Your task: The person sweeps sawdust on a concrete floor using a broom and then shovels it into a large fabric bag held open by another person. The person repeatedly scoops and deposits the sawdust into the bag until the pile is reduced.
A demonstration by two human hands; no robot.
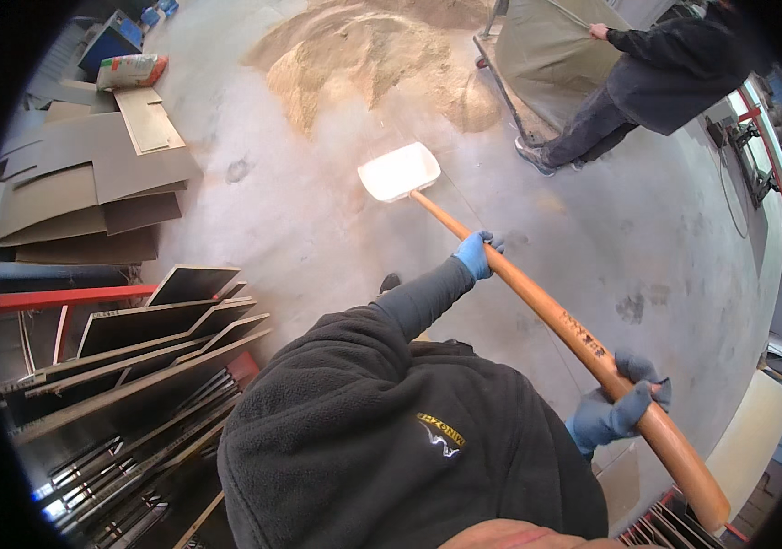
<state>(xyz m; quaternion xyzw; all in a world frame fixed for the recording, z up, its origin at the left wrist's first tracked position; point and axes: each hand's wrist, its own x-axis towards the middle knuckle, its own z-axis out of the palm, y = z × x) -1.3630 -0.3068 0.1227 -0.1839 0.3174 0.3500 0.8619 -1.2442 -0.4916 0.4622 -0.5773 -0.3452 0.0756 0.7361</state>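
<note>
A long-handled shovel [574, 334] runs slantwise from lower right to upper middle. Its broad, pale blade [398, 172] is over the concrete floor, apart from a heap of tan, sand-like material [364, 64]; whether the blade touches the floor I cannot tell. My left hand [477, 254], in a blue glove, is closed round the wooden handle toward the blade. Farther back, my right hand [621, 403] wears a grey-blue glove and wraps the thick part of the handle. The handle's rear end sticks out past it at the lower right.
At the upper right a person [661, 73] grips a large tan sheet or sack [551, 59] by a wheeled cart [510, 101]. Stacked boards [153, 329] fill a rack at lower left. Flattened cardboard [80, 174] and a filled bag [130, 70] lie beyond it.
</note>
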